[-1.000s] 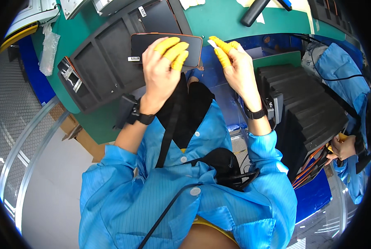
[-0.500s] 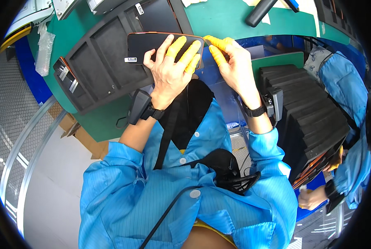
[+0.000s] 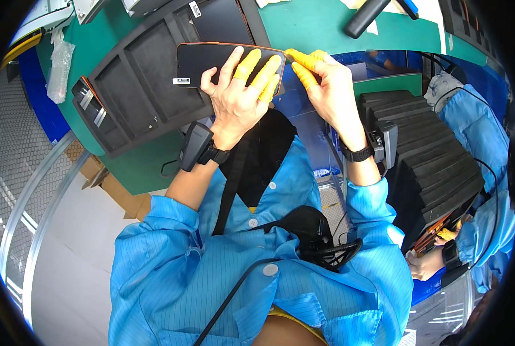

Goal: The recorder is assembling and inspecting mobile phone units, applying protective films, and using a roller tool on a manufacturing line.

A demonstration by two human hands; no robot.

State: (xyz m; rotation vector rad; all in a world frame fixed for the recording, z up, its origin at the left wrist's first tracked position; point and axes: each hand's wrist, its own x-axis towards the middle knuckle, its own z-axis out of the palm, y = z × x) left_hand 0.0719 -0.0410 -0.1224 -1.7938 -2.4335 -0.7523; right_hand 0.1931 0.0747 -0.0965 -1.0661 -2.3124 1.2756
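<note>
My left hand (image 3: 237, 92) lies on a flat black panel with an orange rim (image 3: 208, 63) and grips its right end, yellow finger cots on the fingertips. My right hand (image 3: 326, 86), also in yellow cots, pinches at the panel's upper right corner with thumb and forefinger. The panel is held over a black foam tray (image 3: 142, 98) on the green table (image 3: 309, 26). Both wrists carry black bands with small devices.
A stack of black foam trays (image 3: 430, 167) stands at my right. Beyond it a co-worker in a blue coat (image 3: 476, 132) has a hand (image 3: 424, 265) low at the right. A black cylinder (image 3: 364, 17) lies on the table. A cardboard box (image 3: 113, 190) sits below the table's edge.
The panel and both hands have shifted slightly left and lower in view. My right hand has closed in on the panel's corner.
</note>
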